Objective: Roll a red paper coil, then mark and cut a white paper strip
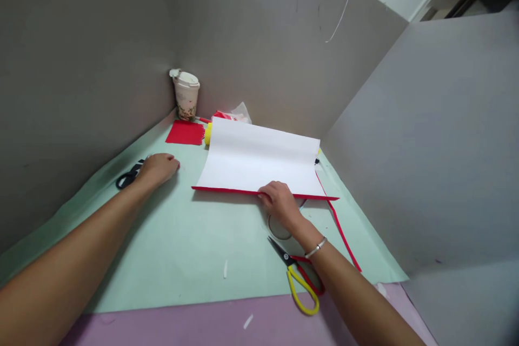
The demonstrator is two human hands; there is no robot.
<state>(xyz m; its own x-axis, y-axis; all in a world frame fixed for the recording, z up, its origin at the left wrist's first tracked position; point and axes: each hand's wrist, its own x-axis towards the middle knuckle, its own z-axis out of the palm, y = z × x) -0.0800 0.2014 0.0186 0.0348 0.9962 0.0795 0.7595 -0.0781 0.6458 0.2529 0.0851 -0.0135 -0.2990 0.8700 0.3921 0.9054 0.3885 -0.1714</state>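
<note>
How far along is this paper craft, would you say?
Early, it seems. Done: a small red paper piece with a fringed edge lies near the cup, and a thin red strip lies loose on the mat. In hand: the right hand presses the near edge of the big red-backed sheet, while the left hand rests on black scissors. Left: the big sheet looks mostly uncut.
</note>
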